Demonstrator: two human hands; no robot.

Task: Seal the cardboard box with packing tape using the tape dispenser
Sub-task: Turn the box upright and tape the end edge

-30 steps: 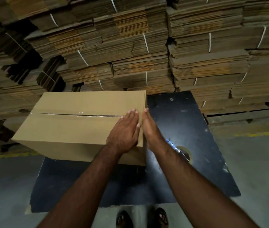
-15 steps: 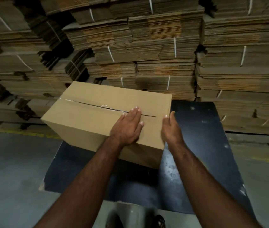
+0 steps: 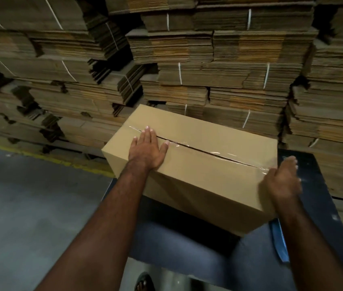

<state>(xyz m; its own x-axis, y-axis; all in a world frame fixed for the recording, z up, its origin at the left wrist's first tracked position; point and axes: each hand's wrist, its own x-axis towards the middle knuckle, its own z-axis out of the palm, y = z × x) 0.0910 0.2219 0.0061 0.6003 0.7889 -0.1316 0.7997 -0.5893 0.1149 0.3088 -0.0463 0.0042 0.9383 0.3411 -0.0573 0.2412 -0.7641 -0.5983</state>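
- The floor (image 3: 19, 206) is lying grey at nine o'clock, with a yellow line (image 3: 65, 164) running along the foot of the flat-packed cardboard stacks (image 3: 187, 59) that are filling the twelve o'clock wall.
- The left hand (image 3: 147, 150) is pressing flat on the box (image 3: 197, 175) near its ten o'clock end, fingers straight and close together, fingertips lying across the seam (image 3: 208, 152).
- The box is sitting skewed on a dark board (image 3: 313, 196), at the middle of the view, its long axis running from ten o'clock down to four o'clock.
- Clear tape (image 3: 229, 155) is glinting along the seam, wrinkled here and there; it looks to be running the whole length.
- The right hand (image 3: 281, 179) is resting against the box's three o'clock end where the tape is turning over the edge; it is blurred, fingers seeming loosely spread and holding nothing.
- No dispenser is showing; a blue strip (image 3: 279, 244) is lying at five o'clock, and I cannot tell what it is.
- To my eye this is the smoothing-down step, the strip being already laid.
- The next move is calling for firm rubbing of the tape ends down each side, flattening the wrinkles.
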